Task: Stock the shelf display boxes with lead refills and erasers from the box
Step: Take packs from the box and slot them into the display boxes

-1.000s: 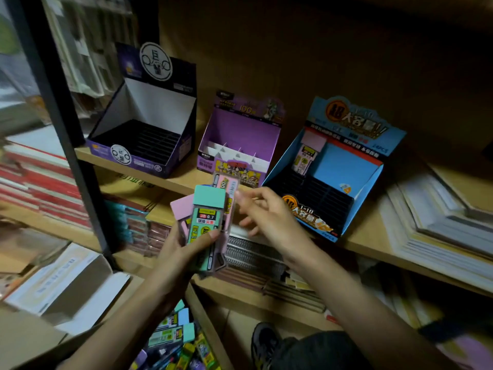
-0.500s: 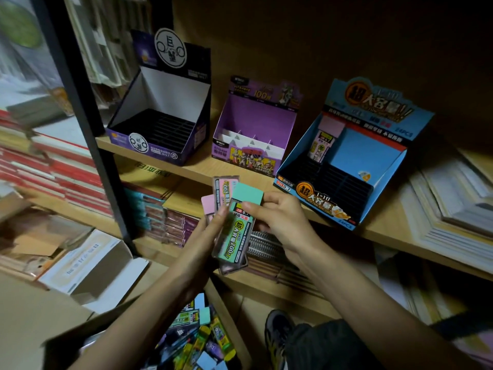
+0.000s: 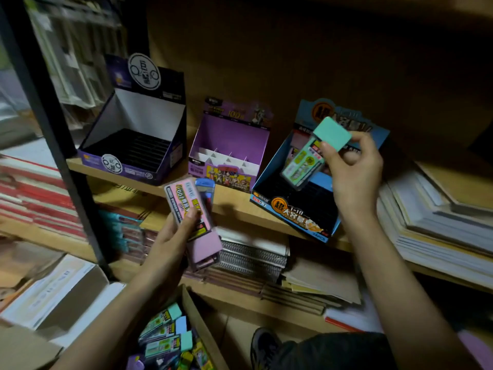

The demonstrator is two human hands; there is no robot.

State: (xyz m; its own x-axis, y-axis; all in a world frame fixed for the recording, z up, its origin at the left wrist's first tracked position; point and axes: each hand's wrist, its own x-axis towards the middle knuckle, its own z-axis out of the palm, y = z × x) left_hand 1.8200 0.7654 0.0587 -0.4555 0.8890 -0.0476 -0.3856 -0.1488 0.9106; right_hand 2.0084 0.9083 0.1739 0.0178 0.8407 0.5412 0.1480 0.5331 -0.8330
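Observation:
My right hand (image 3: 354,166) pinches a green lead refill pack (image 3: 317,153) by its mint cap, holding it tilted over the blue display box (image 3: 293,209) on the shelf. A pink pack stands at the back of that box, mostly hidden. My left hand (image 3: 173,231) grips a small stack of packs, a pink lead refill pack (image 3: 192,214) on top with a blue-capped one behind it, below the shelf edge. A purple display box (image 3: 229,145) and a dark display box (image 3: 133,145) stand to the left, both without packs. The cardboard supply box (image 3: 197,329) at the bottom holds several packs.
A black upright post (image 3: 53,145) stands left of the dark box. Stacked books and paper (image 3: 440,222) lie right of the blue box. Notebooks (image 3: 253,260) fill the shelf below. A white carton (image 3: 61,295) sits bottom left, a shoe (image 3: 264,345) at the bottom centre.
My right hand took the green pack off the left hand's stack and carried it up and right over the blue box. The left hand keeps the pink stack.

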